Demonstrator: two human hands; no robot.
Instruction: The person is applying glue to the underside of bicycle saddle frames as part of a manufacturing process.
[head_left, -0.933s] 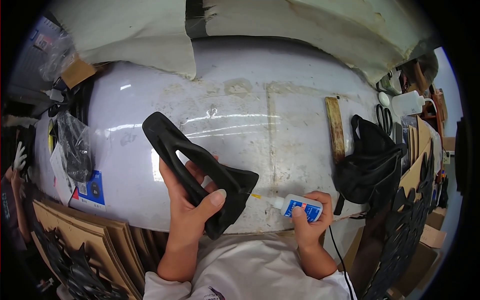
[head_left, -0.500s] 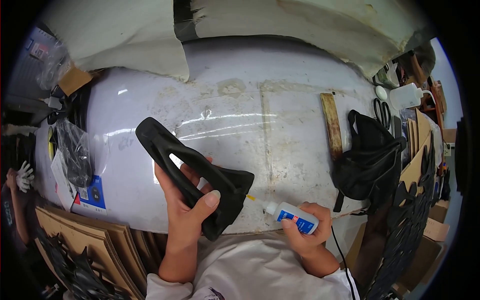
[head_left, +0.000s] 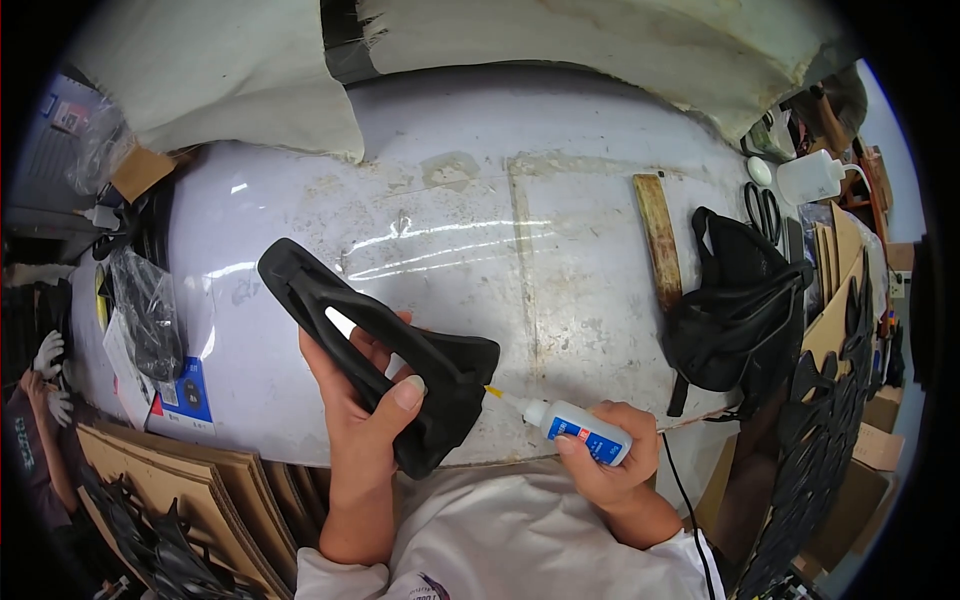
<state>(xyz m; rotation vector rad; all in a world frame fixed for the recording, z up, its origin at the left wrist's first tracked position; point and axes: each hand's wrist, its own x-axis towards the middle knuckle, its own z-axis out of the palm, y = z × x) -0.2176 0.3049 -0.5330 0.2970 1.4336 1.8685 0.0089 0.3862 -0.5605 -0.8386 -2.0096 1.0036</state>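
Note:
My left hand (head_left: 365,415) is closed around a black bicycle saddle (head_left: 440,355) with a long cutout down its middle. The saddle is tilted, its narrow nose toward the far left and its wide end near my right side. The thumb presses on the near edge; the other fingers go under and are partly hidden. In my right hand (head_left: 618,465) is a small white glue bottle (head_left: 588,433) with a blue label, held on its side. Its thin yellow-tipped nozzle (head_left: 493,391) points left and meets the saddle's wide end, at or very close to its edge.
A white-topped worktable (head_left: 450,240) with worn patches lies ahead. To the right are a wooden strip (head_left: 657,240), a heap of black pieces (head_left: 738,310), scissors (head_left: 762,212) and a white squeeze bottle (head_left: 810,178). Cardboard sheets (head_left: 180,480) stand left; another person's gloved hands (head_left: 52,380) show beyond.
The whole view has shifted slightly. Saddle and glue bottle keep nearly the same pose, with the nozzle still at the saddle's edge. At far left, the other person's gloved hands have moved.

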